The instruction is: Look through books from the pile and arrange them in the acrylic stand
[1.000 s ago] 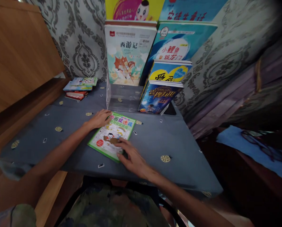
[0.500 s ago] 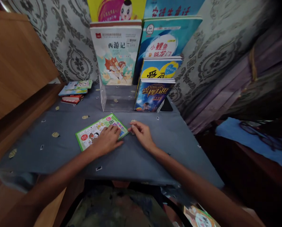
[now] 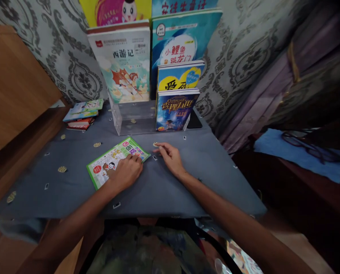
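A thin green-bordered picture book [image 3: 108,163] lies flat on the grey tablecloth [image 3: 164,186]. My left hand [image 3: 126,172] rests on the book's near right part, fingers curled over its edge. My right hand [image 3: 170,156] lies on the cloth just right of the book's corner, fingers loosely bent and pointing left, holding nothing. Behind them stands a clear acrylic book stand [image 3: 130,118] with upright books: a pale one with a red-caped figure [image 3: 121,64], a blue one [image 3: 181,38], a yellow-and-blue one [image 3: 179,76] and a dark blue one [image 3: 174,110].
A small stack of thin books [image 3: 81,114] lies at the table's far left. Patterned grey wallpaper [image 3: 73,72] backs the table. A wooden panel [image 3: 16,83] rises on the left. Curtains [image 3: 286,76] and a blue cloth [image 3: 298,152] are on the right. My patterned lap [image 3: 147,251] is below.
The green book has turned and slid left. My left hand moved from its far corner onto its near right part. My right hand left the book and now rests beside it.
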`<move>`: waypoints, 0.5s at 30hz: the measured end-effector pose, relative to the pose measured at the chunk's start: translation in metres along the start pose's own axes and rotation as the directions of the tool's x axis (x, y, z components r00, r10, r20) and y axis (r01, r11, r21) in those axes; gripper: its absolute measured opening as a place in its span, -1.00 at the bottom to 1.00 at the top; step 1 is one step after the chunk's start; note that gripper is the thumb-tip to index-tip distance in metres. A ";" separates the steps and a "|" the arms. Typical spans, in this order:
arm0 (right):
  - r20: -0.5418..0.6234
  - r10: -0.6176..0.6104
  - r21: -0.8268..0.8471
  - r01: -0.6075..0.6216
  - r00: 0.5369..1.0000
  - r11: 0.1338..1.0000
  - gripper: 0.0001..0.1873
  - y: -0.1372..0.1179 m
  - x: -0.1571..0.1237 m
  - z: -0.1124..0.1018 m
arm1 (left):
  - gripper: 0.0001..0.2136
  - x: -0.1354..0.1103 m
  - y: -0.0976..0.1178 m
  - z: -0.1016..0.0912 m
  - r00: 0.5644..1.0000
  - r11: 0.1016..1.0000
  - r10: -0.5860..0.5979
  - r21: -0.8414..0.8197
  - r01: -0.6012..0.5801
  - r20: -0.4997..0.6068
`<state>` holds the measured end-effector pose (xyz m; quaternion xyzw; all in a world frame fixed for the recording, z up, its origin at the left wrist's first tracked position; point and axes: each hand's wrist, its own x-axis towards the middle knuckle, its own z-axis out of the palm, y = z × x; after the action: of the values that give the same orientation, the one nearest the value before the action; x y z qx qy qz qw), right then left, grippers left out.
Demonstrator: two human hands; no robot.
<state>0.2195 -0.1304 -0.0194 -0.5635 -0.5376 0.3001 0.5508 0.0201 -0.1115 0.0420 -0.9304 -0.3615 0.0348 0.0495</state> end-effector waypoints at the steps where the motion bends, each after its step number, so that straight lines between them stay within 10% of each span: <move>1: -0.001 0.000 -0.008 0.000 1.000 1.000 -0.63 -0.001 0.000 -0.001 | -0.73 0.000 -0.001 -0.001 1.000 1.000 0.000 -0.012 0.000 -0.001; 15: 0.061 -0.168 -0.152 0.175 0.984 0.973 -0.64 -0.019 -0.010 -0.001 | -0.72 0.000 0.000 -0.002 1.000 1.000 -0.004 -0.015 0.004 -0.001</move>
<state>0.2123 -0.1438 -0.0035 -0.5492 -0.6192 0.2215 0.5157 0.0205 -0.1120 0.0442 -0.9300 -0.3636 0.0315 0.0429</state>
